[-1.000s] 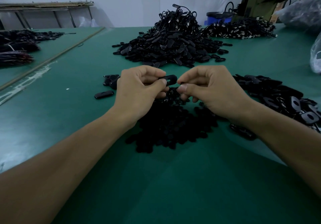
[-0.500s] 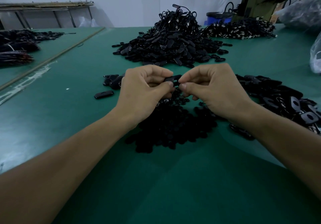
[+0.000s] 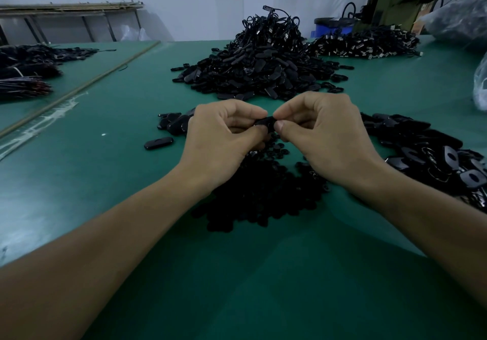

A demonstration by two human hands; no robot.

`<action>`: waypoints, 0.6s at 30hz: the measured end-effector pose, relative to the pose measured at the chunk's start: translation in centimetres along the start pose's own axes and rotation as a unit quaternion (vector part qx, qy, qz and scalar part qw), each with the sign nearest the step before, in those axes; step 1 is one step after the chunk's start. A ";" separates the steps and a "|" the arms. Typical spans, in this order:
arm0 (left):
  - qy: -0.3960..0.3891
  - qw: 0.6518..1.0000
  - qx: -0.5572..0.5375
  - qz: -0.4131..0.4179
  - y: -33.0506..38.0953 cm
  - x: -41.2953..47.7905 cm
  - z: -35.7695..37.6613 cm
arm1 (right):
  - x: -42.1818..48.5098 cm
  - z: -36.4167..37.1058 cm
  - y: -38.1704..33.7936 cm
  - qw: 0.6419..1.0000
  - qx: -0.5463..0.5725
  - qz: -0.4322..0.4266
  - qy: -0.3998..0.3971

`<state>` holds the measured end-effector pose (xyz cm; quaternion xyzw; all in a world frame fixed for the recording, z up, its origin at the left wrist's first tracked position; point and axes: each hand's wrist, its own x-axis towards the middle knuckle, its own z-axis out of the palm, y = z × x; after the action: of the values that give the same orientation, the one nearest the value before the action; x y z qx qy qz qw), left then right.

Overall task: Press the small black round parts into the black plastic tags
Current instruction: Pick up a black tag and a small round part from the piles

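Pinching one tag (image 3: 264, 123) at mid-table, with left hand (image 3: 221, 139) and right hand (image 3: 324, 139) both curled tight on its ends, just above the parts (image 3: 263, 194) heaped near. Probably mid-press, though cannot make out a part in the tag. Could seat crooked if squeezed off-centre, or slip free and vanish into that black heap. Could also get mixed among the loose tags (image 3: 434, 160) at right. For containers, only a blue bin (image 3: 332, 24) far right, with contents hidden, and a clear bag (image 3: 479, 86) at the right edge, with contents unclear.
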<state>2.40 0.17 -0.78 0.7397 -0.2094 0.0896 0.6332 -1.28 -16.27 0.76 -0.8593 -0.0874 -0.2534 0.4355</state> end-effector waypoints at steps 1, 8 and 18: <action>-0.001 1.000 0.000 0.000 0.0 0.0 0.0 | 0.0 0.0 0.0 1.000 -0.005 -0.004 0.001; -0.007 1.000 0.023 0.011 0.2 -0.1 0.0 | -0.1 0.2 -0.3 1.000 -0.022 -0.018 -0.001; 0.003 0.990 0.123 0.074 0.6 -0.5 0.1 | 0.4 -0.3 -0.2 0.999 -0.029 -0.004 -0.021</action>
<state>1.65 0.09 -0.45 0.7941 -0.2497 0.1635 0.5295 -1.15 -16.35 1.23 -0.8766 -0.0922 -0.2393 0.4073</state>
